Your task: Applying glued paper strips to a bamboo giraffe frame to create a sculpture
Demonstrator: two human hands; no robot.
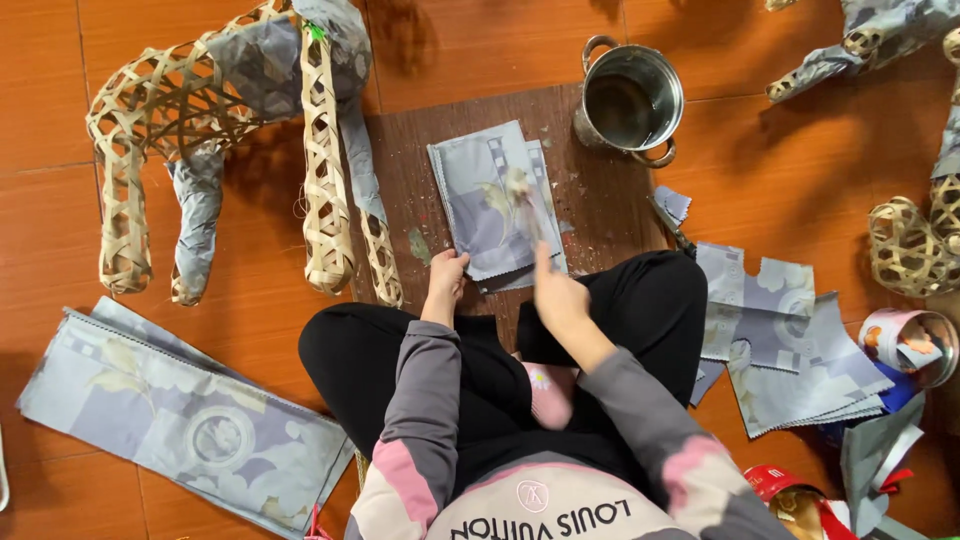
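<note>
Grey sleeves with pink patches fill the bottom of the head view, above black trousers on crossed legs. From them the left hand (445,280) reaches forward and presses its fingers (450,262) down on the near edge of a small stack of paper sheets (490,205). These sheets are pale blue-grey, printed with faint floral and check patterns, roughly rectangular and fanned slightly so that several edges show. They lie on a dark brown board (590,210) set on the orange floor (790,170), just in front of the person's knees. The right hand (560,295) is blurred; its fingers are closed around a thin brush (530,215) whose tip rests on the top sheet.

At the far corner of the board stands a steel pot (630,100) with two handles. A woven bamboo frame (200,110), partly covered with the same paper, lies to the left. More cut sheets (780,340) are spread by the right knee, and a long folded sheet (190,420) lies near the left one.
</note>
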